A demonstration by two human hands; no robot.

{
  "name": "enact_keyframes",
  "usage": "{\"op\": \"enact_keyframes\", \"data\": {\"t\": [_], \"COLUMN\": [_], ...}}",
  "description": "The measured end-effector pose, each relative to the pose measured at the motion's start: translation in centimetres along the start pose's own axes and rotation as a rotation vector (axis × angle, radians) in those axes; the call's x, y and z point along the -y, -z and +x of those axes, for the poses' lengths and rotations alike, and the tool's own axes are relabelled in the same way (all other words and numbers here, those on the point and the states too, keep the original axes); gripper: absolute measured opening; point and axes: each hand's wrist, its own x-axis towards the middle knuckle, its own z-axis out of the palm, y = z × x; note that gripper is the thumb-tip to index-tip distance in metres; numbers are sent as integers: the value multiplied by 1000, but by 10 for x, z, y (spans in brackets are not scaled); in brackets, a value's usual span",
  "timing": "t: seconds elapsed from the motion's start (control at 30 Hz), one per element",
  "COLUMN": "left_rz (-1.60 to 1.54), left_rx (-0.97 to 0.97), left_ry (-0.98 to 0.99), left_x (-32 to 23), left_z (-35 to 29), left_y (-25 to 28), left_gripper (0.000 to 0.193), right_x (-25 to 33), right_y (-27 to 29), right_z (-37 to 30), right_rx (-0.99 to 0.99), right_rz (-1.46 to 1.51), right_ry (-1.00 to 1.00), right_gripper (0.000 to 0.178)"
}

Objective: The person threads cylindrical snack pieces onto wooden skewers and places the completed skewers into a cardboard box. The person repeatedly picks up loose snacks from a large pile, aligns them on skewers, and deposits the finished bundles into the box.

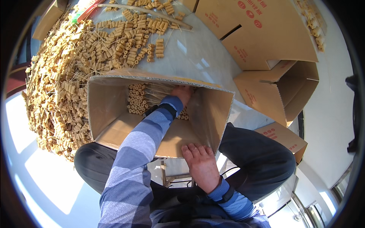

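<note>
An open cardboard box [114,133] rests tilted between my knees, its mouth toward me. Inside it, skewers of tan, ring-shaped rolled pieces [137,99] lie stacked, with their thin sticks pointing right. My left hand [183,94] reaches deep into the box over the sticks, near the back right. Its fingers are mostly hidden, so I cannot make out whether they hold anything. More skewer ends show below my left wrist. My right hand [202,167] grips the near rim of the box, fingers bent over the edge and thumb out of sight.
A large heap of the same skewers [61,91] covers the left side, with loose rows [133,34] on the table [197,49] behind the box. A curved wooden stick [152,12] lies across them. Several more cardboard boxes [262,87] stand at the right.
</note>
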Motion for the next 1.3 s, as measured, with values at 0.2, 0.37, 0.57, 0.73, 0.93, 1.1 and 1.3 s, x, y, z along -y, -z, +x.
{"op": "enact_keyframes", "data": {"t": [0.2, 0.37, 0.57, 0.73, 0.93, 1.1, 1.3], "left_rz": [-77, -606, -1338, -1147, -411, -78, 52], "left_rx": [282, 535, 567, 306, 18, 39, -88], "left_ry": [-14, 103, 192, 27, -36, -94, -131], "left_x": [4, -34, -85, -87, -150, -156, -147], "left_z": [-7, -33, -54, -84, -170, -196, -201], "left_y": [57, 74, 125, 197, 206, 182, 169], "left_gripper": [38, 34, 53, 61, 65, 35, 20], "right_x": [0, 13, -18, -53, -94, -101, -89], "right_y": [0, 31, 86, 95, 102, 108, 113], "right_z": [1, 0, -1, 16, 69, 81, 66], "right_rx": [-9, -94, -466, -438, -215, -292, -109], "right_rz": [19, -2, 89, 409, -165, -283, -156], "right_ry": [-33, 8, -328, -452, -411, -265, -331], "right_gripper": [36, 34, 41, 41, 30, 30, 34]}}
